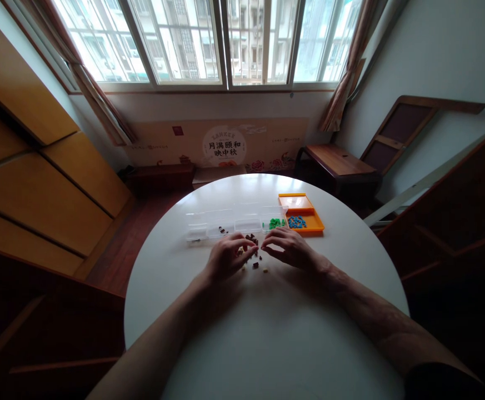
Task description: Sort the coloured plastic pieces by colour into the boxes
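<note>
Above a small heap of dark brown bricks (251, 239) my left hand (228, 256) curves in from the left, thumb and fingertips drawn together. My right hand (292, 248) faces it from the other side, also in a pinch. Whatever lies between either set of fingertips is too small to make out. Under and beside the hands are a brown brick (255, 265) and a cream brick (265, 270). Just behind stands a clear compartment box (248, 226), with green bricks (275, 223) in its right compartment and a few dark pieces in another.
An orange case (315, 225) lies open behind my right hand, holding blue bricks (296, 222). Everything rests on a round white table (267, 339). Beyond it are a wooden chair (342, 161), a printed panel (175, 139) under the window, and wooden cabinets (46, 183) at left.
</note>
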`<state>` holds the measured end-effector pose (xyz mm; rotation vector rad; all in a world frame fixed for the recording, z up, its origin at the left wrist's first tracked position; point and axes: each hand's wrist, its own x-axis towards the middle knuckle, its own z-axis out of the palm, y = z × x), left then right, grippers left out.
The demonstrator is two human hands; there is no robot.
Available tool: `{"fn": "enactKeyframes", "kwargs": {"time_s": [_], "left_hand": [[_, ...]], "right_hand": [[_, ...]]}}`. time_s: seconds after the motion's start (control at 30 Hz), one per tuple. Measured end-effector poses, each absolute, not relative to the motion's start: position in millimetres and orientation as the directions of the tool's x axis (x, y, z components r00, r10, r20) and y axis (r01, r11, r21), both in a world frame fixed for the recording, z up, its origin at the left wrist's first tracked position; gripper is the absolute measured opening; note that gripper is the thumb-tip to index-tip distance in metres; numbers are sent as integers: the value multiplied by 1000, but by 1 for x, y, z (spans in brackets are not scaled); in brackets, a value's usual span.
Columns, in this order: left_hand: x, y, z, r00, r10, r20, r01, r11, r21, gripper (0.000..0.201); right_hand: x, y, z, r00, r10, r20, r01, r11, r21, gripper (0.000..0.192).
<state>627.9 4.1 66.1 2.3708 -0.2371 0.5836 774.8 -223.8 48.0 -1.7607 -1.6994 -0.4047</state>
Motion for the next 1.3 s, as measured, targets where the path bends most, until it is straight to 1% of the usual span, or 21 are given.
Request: {"fn": "enactKeyframes", "kwargs": {"time_s": [0.1,0.23,0.33,0.63,0.73,0.9,0.97,1.03,1.1,1.2,1.3], "left_hand": [[630,-1,62,882,-71,466,-385,-679,625,26],[634,0,57,881,-73,467,-415,-592,691,27],[636,1,56,884,-75,462,-422,-553,719,27],[638,1,59,894,-71,441,-415,-497,762,27],[639,1,60,896,-62,439,-409,-499,764,26],[639,3,57,888,-52,456,-418,-502,757,21],[638,6,57,884,-23,467,-402,-546,735,18],[636,12,60,875,34,483,-354,-636,685,14],[634,21,63,855,120,505,-262,-741,619,11],[632,35,68,798,243,551,-78,-865,495,11],[631,48,69,763,284,581,58,-925,375,11]], "right_hand": [[774,-223,49,100,756,647,973,62,-223,6],[772,-222,53,78,755,651,973,84,-214,8],[770,-222,55,68,752,656,973,95,-209,8],[775,-222,45,84,759,645,969,88,-229,10],[776,-223,45,77,771,632,968,92,-231,11],[774,-221,47,84,758,647,969,88,-229,8],[773,-220,48,99,770,630,967,76,-245,12],[772,-219,48,116,791,601,964,55,-259,17],[771,-219,48,129,810,572,966,28,-257,22],[772,-220,45,136,831,540,972,-5,-237,32],[774,-220,42,126,845,520,974,-5,-229,32]]}}
